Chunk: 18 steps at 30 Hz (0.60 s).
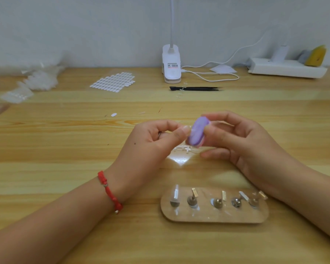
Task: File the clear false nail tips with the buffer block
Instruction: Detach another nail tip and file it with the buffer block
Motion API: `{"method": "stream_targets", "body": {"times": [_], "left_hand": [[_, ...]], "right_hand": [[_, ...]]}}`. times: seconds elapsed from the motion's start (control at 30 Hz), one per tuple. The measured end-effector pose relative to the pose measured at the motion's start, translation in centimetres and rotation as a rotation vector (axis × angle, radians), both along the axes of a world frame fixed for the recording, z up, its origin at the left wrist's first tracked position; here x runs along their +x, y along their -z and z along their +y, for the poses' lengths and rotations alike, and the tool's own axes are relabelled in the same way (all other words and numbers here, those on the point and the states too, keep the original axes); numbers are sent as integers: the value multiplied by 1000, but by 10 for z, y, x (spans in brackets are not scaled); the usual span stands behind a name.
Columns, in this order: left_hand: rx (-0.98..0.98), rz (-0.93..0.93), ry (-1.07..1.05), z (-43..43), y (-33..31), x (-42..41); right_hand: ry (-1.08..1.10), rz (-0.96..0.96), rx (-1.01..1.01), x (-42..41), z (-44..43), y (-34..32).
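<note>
Nearest, both forearms reach in over the wooden counter (46,149), and a red cord bracelet (111,191) circles the left wrist. Between the forearms lies a clear oval stand (214,216) with five small metal holders in a row. The leftmost holder carries an upright clear nail tip (176,193).

Beyond the stand the hands meet above the middle of the counter. The right hand (234,138) grips the purple buffer block (197,133) between thumb and curled fingers, tilted on end. The left hand (156,138) has its thumb and forefinger pinched together against the block's face. What they pinch is too blurred to tell. Small clear scraps (185,149) lie on the counter just under the block.

Farther back lie a loose white sticker (113,114), then black tweezers (196,88) and a sheet of white oval tabs (113,80). Plastic bags (38,79) sit at far left. By the wall stand a white clip lamp (171,63) with its cable, and a white power strip (286,68) to the right.
</note>
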<state>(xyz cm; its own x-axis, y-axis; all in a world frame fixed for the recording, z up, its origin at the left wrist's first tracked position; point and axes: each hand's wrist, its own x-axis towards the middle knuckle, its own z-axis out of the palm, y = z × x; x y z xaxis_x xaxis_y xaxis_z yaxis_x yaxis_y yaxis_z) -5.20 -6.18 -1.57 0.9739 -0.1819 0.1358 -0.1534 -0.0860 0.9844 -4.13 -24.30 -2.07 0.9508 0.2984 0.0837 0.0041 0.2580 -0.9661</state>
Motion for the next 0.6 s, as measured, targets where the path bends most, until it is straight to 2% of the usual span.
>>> {"method": "stream_targets", "body": {"times": [0.07,0.2,0.3,0.43,0.53,0.6], "left_hand": [[-2,2,-2,-1,0,-1],[-8,5,-10,0,0,0],[-15,1,-7,-1,0,-1],[-11,-4,-4,-1,0,-1],[-14,-1,-11,-1,0,-1],[-15,-2,-13,-1,0,-1]], "right_hand": [[42,44,64,1,-2,0],[-5,-10,-40,-1,0,-1],[37,53,62,1,-3,-1],[-8,-26,-52,-2,0,-2],[35,26,33,-1,-2,-1],[25,-12,-18,-2,-1,-1]]}}
